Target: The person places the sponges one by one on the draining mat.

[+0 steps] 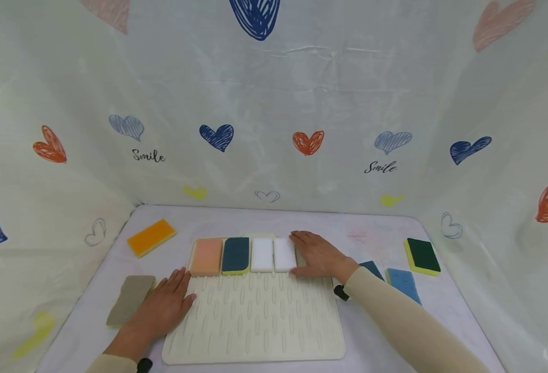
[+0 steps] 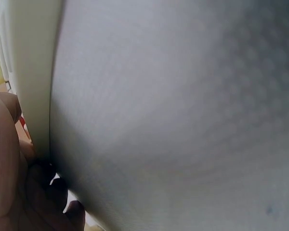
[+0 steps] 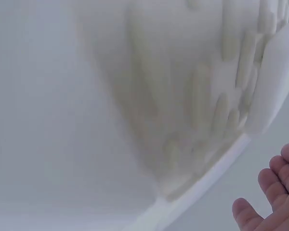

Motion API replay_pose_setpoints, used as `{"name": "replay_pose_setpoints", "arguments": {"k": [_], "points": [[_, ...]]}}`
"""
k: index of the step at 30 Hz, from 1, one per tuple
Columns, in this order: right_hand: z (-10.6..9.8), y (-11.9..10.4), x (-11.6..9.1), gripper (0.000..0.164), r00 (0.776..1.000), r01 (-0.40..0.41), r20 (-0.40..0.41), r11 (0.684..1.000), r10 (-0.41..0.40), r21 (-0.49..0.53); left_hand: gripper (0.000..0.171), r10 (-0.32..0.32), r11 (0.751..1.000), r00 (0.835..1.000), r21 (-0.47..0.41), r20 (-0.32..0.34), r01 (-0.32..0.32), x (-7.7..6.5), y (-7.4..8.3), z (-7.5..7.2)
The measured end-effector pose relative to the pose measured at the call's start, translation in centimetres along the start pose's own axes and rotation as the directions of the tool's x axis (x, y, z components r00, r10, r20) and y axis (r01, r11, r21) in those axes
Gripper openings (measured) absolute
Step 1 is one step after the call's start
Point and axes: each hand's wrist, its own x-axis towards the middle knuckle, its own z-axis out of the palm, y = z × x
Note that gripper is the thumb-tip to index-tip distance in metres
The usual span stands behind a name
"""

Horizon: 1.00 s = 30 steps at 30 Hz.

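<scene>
A cream ribbed mat [image 1: 255, 321] lies on the table, with a row along its far edge: a peach sponge [image 1: 207, 257], a dark blue sponge [image 1: 235, 255] and two white sponges [image 1: 262, 255]. My left hand [image 1: 164, 308] lies flat with fingers extended at the mat's left edge, fingertips near the peach sponge. On the other side, my right hand [image 1: 320, 256] reaches over the mat's far right part, fingertips and thumb right beside the rightmost white sponge [image 1: 284, 255]. In the right wrist view its fingers [image 3: 274, 190] are extended, with nothing gripped.
An orange sponge [image 1: 151, 238] sits at the back left, with a grey-beige sponge [image 1: 130, 300] below it, partly behind my left hand. To the right are a dark blue sponge [image 1: 371, 269], a light blue sponge [image 1: 403, 284] and a dark green one [image 1: 423, 255]. A heart-printed curtain [image 1: 264, 88] surrounds the table.
</scene>
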Motion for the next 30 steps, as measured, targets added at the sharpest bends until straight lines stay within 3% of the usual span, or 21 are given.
{"name": "replay_pose_setpoints", "arguments": {"k": [4, 12, 17, 21, 26, 30], "points": [[-1.1, 2.1, -2.1, 0.096, 0.999, -0.024, -0.044, 0.999, 0.022, -0.032, 0.070, 0.009, 1.000, 1.000, 0.001, -0.011, -0.009, 0.1, 0.1, 0.2], [-3.9, 8.8, -7.5, 0.093, 0.982, -0.172, -0.102, 0.976, 0.159, -0.134, 0.071, 0.000, 1.000, 1.000, 0.002, -0.021, 0.000, 0.1, 0.2, 0.4], [-5.6, 13.4, -11.7, 0.093, 0.974, -0.226, -0.075, 0.934, 0.214, -0.277, 0.071, -0.001, 1.000, 0.999, -0.005, -0.038, 0.001, -0.1, -0.1, 0.7], [-6.3, 16.9, -15.5, 0.093, 0.969, -0.241, -0.045, 0.892, 0.243, -0.383, 0.070, 0.036, 0.999, 0.996, -0.034, -0.081, -0.039, -0.1, -0.3, 0.9], [-6.1, 19.8, -19.3, 0.097, 0.962, -0.248, 0.000, 0.875, 0.273, -0.416, 0.069, 0.058, 0.997, 0.994, -0.046, -0.088, -0.062, -0.1, -0.5, 0.8], [-5.5, 20.9, -20.7, 0.100, 0.954, -0.263, 0.022, 0.872, 0.298, -0.412, 0.069, 0.049, 0.998, 0.996, -0.032, -0.079, -0.051, 0.1, -0.5, 0.9]]}}
